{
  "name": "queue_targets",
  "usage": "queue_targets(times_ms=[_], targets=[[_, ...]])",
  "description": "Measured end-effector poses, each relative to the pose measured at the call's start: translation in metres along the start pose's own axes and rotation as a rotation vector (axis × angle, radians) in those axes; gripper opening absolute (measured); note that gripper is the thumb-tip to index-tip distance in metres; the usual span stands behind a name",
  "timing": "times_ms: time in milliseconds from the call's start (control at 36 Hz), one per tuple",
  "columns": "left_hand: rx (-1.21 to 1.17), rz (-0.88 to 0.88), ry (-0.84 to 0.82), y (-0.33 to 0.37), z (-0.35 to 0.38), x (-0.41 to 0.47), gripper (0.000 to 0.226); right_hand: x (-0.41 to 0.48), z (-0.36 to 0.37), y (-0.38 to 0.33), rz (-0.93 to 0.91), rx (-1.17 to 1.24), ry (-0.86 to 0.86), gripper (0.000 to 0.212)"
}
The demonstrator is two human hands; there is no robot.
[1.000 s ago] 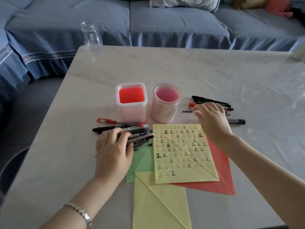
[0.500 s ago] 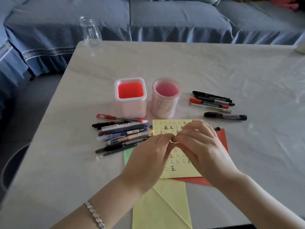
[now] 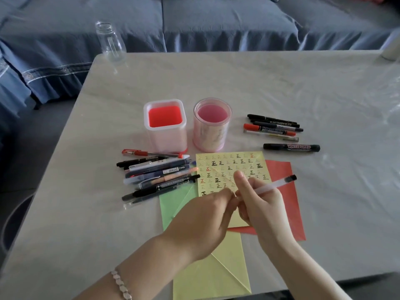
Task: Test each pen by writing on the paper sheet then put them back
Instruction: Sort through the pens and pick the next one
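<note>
We have the translucent pen [image 3: 272,185] above the yellow paper sheet [image 3: 229,167], right hand [image 3: 262,208] grip clamped on its barrel, left hand [image 3: 205,215] grip pinching its near end, likely the cap. Risk: if the cap releases suddenly, the tip jabs the sheet or the cap rolls off the bench [image 3: 324,87].

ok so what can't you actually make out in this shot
- Head view, near end of the translucent pen: covered by the left hand and right hand gripping it, so capped or uncapped is unclear.
- Head view, lower rows of the written yellow sheet: behind both hands.
- Head view, white object at far right: cut off by the frame edge.
- Head view, pile of pens on the left: overlapping, exact count unclear.
</note>
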State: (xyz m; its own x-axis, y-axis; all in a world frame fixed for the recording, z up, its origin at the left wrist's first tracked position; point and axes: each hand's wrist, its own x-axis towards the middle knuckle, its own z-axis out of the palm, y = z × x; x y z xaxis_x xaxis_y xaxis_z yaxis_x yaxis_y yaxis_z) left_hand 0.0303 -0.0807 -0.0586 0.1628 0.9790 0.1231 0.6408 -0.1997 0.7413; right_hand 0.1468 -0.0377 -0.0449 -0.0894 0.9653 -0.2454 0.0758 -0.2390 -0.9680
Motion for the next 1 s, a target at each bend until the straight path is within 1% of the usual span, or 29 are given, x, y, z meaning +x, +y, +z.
queue_targets(times_ms=[56,139,250,333,417,472,556,611,667,750,778,833,917,1000], targets=[[-0.042,0.006,-0.01,0.0,0.0,0.0,0.034,-0.001,0.001,0.001,0.003,0.006,0.014,0.043],[-0.113,0.011,-0.026,0.0,0.0,0.001,0.021,-0.003,0.005,0.002,0.007,0.071,0.027,0.046],[-0.224,-0.001,-0.029,0.001,0.001,0.001,0.013,-0.004,0.003,0.002,-0.01,0.127,0.009,0.048],[-0.287,-0.035,-0.075,-0.001,0.0,-0.002,0.017,-0.005,-0.002,0.0,-0.045,0.111,-0.045,0.042],[-0.297,-0.055,-0.103,-0.002,0.0,-0.005,0.022,-0.005,-0.004,0.002,-0.085,0.111,-0.076,0.043],[-0.231,-0.067,-0.063,-0.002,0.0,-0.007,0.026,-0.003,-0.006,0.003,-0.112,0.132,-0.039,0.042],[-0.091,-0.099,0.014,-0.014,-0.003,-0.01,0.024,0.004,-0.015,0.005,-0.129,0.114,0.091,0.038],[0.15,-0.095,0.061,-0.03,-0.004,-0.011,0.033,0.009,-0.023,0.006,-0.117,0.092,0.151,0.038],[0.369,-0.051,0.163,-0.049,-0.003,-0.015,0.043,0.012,-0.029,0.009,-0.087,0.089,0.183,0.037],[0.471,-0.03,0.314,-0.074,0.001,-0.025,0.039,0.014,-0.035,0.016,-0.048,0.071,0.186,0.034],[0.508,-0.021,0.335,-0.082,0.002,-0.028,0.038,0.014,-0.036,0.018,-0.041,0.053,0.178,0.033],[0.601,-0.004,0.328,-0.091,0.003,-0.033,0.032,0.013,-0.037,0.022,-0.032,0.022,0.162,0.033],[0.676,-0.037,0.332,-0.096,0.007,-0.036,0.04,0.011,-0.038,0.026,-0.024,0.004,0.148,0.034],[0.718,-0.071,0.365,-0.094,0.01,-0.035,0.038,0.009,-0.039,0.029,-0.008,0.005,0.147,0.034]])
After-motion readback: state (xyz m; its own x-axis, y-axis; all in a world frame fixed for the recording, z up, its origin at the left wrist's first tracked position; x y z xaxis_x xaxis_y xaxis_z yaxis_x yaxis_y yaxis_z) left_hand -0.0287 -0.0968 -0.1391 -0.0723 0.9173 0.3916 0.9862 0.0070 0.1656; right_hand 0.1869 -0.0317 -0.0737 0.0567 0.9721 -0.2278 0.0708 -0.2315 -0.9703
